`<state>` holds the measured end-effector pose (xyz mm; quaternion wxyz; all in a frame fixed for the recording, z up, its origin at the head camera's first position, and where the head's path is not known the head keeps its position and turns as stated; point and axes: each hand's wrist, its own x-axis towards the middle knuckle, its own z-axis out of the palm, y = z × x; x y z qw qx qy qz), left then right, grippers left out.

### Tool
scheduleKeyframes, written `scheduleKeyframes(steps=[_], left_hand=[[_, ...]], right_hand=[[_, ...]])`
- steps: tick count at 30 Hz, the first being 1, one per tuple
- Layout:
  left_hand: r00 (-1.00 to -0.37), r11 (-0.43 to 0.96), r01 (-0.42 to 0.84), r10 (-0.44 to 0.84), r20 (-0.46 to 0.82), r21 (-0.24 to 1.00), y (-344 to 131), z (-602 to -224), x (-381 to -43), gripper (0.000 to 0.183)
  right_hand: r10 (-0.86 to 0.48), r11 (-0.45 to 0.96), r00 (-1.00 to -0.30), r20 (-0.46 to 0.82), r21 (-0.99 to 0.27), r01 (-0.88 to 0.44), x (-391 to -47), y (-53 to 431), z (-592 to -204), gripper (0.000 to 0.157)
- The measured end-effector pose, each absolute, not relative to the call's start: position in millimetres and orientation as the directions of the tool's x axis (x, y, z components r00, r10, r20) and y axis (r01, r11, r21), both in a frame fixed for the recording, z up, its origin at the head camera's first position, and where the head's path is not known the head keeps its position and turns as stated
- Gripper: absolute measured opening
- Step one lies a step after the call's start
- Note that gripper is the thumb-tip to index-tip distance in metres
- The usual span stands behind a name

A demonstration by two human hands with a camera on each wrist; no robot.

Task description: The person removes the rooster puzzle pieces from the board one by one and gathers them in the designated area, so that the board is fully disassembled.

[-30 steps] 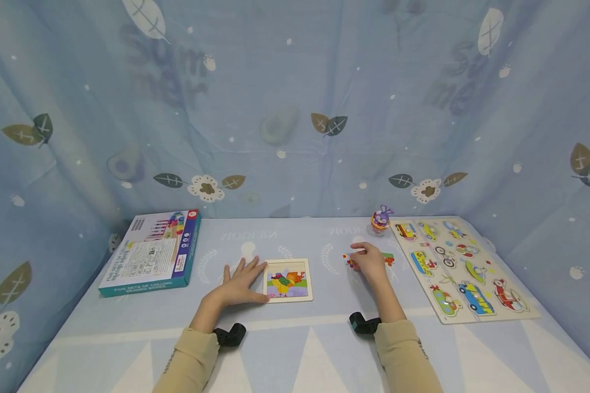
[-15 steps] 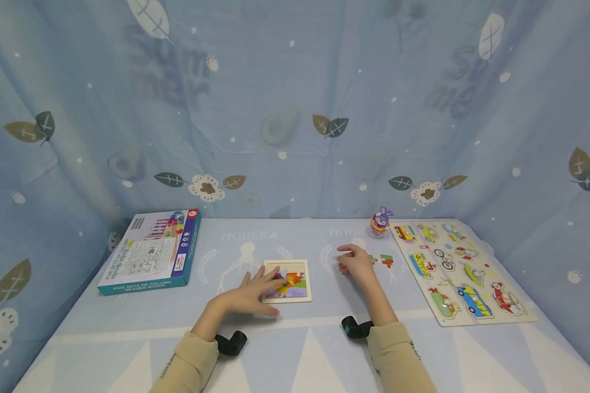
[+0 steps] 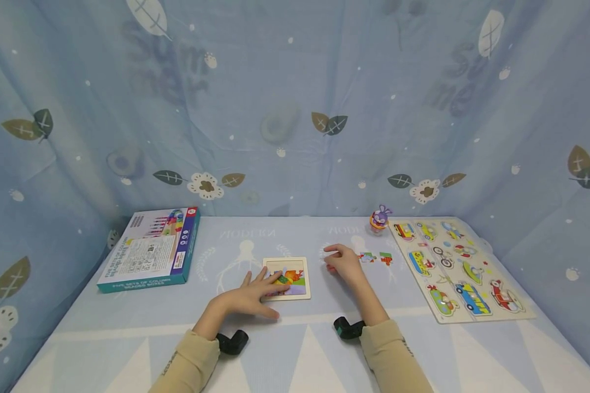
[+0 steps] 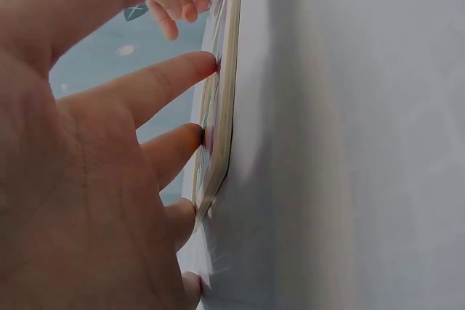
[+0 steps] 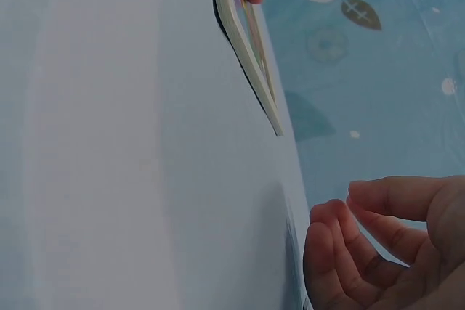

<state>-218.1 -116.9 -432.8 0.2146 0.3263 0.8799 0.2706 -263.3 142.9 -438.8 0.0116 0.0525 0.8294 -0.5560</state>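
My left hand [image 3: 248, 297] lies with spread fingers on a small wooden frame puzzle [image 3: 302, 277]; in the left wrist view its fingertips touch the picture. To the right, my right hand [image 3: 345, 265] hovers over the table, fingers curled, fingertips close to the thumb. In the right wrist view this right hand [image 5: 385, 245] shows no piece between its fingertips, though the curled fingers could hide one. Two loose puzzle pieces lie just right of it: one mixed-coloured piece [image 3: 367, 257] and one red-and-green piece [image 3: 385, 258].
A boxed toy set [image 3: 149, 251] lies at the back left. At the right is a large peg puzzle board [image 3: 464, 270] with vehicle pictures. A small purple bunny figure [image 3: 379, 219] stands behind the pieces. A patterned curtain [image 3: 295, 109] rises behind the table.
My right hand has moved left, uncovering the middle piece; the reddish piece at the left is out of sight. The left hand has shifted right from the frame's edge onto the picture.
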Motion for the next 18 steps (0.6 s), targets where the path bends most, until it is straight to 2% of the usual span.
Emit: scheduleKeyframes(steps=[11, 18], left_hand=[[-0.701, 0.639, 0.449, 0.685, -0.197, 0.625, -116, -431, -217, 0.067], [-0.686, 0.639, 0.487, 0.702, -0.192, 0.596, -116, -431, -216, 0.064]], right_hand=[[-0.060, 0.485, -0.991, -0.118, -0.872, 0.074, -259, 126, -440, 0.022], [-0.194, 0.580, -0.978, -0.082, -0.813, -0.047, -255, 119, -441, 0.023]])
